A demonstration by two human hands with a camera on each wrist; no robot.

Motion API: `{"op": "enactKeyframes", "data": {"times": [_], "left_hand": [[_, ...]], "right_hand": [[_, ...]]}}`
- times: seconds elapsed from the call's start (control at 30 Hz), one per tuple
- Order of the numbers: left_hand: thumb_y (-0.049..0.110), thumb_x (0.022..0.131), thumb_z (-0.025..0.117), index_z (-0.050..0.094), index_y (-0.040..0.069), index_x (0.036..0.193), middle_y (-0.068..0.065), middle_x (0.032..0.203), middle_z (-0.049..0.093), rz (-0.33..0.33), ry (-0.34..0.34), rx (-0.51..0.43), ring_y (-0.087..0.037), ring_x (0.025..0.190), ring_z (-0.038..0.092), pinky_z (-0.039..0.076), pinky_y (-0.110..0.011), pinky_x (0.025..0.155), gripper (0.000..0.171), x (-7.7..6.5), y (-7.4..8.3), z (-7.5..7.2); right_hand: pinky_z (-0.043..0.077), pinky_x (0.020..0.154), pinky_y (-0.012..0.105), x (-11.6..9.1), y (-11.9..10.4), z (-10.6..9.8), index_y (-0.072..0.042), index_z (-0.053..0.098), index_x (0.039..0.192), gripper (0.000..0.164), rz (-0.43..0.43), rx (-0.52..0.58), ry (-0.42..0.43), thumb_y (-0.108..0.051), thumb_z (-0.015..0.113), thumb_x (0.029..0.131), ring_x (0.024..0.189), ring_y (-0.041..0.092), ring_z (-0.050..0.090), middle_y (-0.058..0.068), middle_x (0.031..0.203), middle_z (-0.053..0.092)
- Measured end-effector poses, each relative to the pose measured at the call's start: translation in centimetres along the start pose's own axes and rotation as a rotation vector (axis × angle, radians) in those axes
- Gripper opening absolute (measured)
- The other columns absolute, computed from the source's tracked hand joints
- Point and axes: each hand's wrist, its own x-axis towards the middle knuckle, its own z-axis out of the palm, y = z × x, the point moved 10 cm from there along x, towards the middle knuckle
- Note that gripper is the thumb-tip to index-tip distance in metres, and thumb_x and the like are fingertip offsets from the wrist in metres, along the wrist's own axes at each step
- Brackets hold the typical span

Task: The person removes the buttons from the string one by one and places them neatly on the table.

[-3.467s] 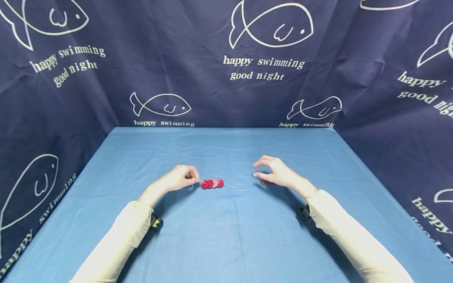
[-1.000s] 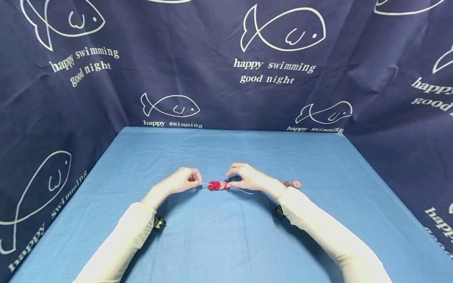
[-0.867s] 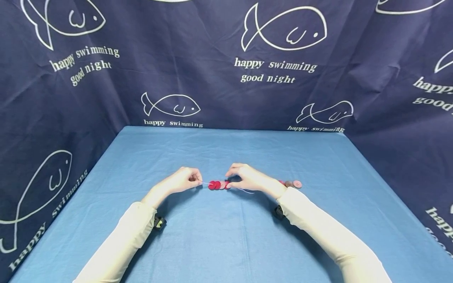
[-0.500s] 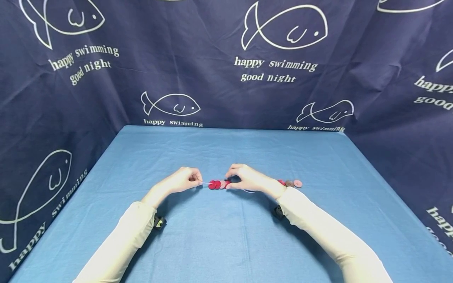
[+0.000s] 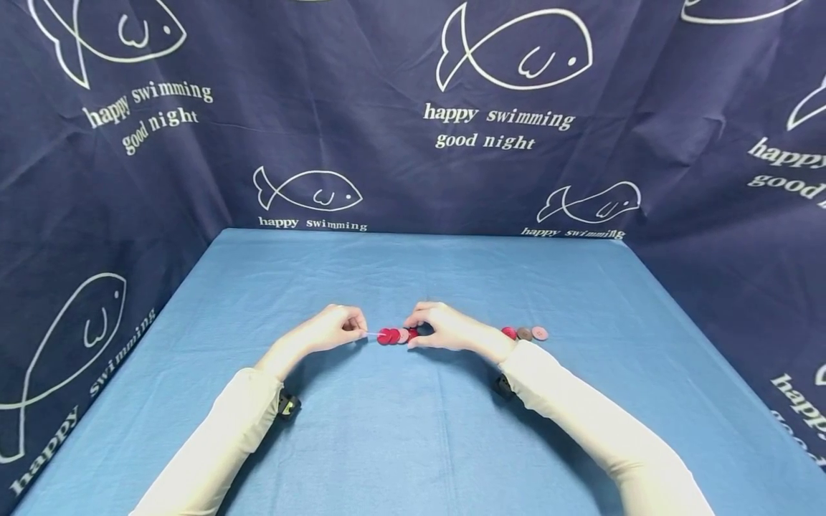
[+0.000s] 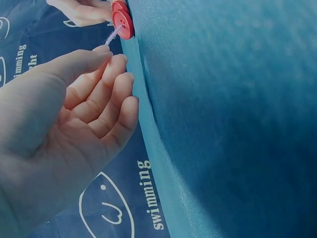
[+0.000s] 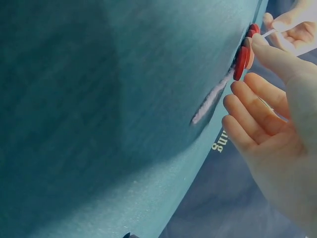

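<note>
My left hand (image 5: pixel 334 327) pinches one end of a fuzzy pale string (image 6: pixel 113 37) between thumb and index finger. The string enters a red button (image 6: pixel 123 24) at the left end of a short row of overlapping buttons. A second red button, a pink button (image 5: pixel 403 335) and another red button (image 7: pixel 240 63) complete this row. At its right end my right hand (image 5: pixel 445 327) has thumb and fingers spread around the buttons, the thumb tip overlapping the pink one in the right wrist view. Whether they touch firmly cannot be told. The string's loose tail (image 7: pixel 210 104) lies on the blue cloth.
Farther right on the blue-covered table (image 5: pixel 361 444) lie a loose red button (image 5: pixel 509 333), a brown button (image 5: pixel 524 333) and a pale pink button (image 5: pixel 539 334). A dark fish-print curtain (image 5: pixel 400 186) stands behind the table and along its sides.
My right hand has come left from the loose buttons to the row's right end, where a red button now sits. Lately its thumb has shifted slightly off that button. The left hand keeps its pinch.
</note>
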Motion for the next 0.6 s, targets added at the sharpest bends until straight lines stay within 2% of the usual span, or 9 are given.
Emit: {"op": "enactKeyframes", "data": {"times": [0.23,0.6], "left_hand": [[0.011,0.086,0.065,0.064,0.010,0.082,0.004,0.070,0.063,-0.019,-0.004,-0.004,-0.003,0.062,0.051,0.043,-0.019,0.062,0.004,-0.02,-0.23,0.10],[0.011,0.086,0.065,0.064,0.010,0.082,0.005,0.070,0.062,-0.009,0.003,-0.003,-0.002,0.062,0.051,0.044,-0.020,0.062,0.004,0.07,-0.17,0.10]], "right_hand": [[0.047,0.079,0.027,0.10,0.01,0.23,-0.009,0.069,0.104,0.031,0.004,0.006,-0.006,-0.026,0.075,0.079,0.086,0.019,0.057,0.004,0.091,0.060],[0.043,0.072,0.022,0.13,0.14,0.42,-0.007,0.070,0.102,0.028,0.046,0.035,-0.027,-0.024,0.075,0.079,0.081,0.019,0.053,0.005,0.085,0.057]]}}
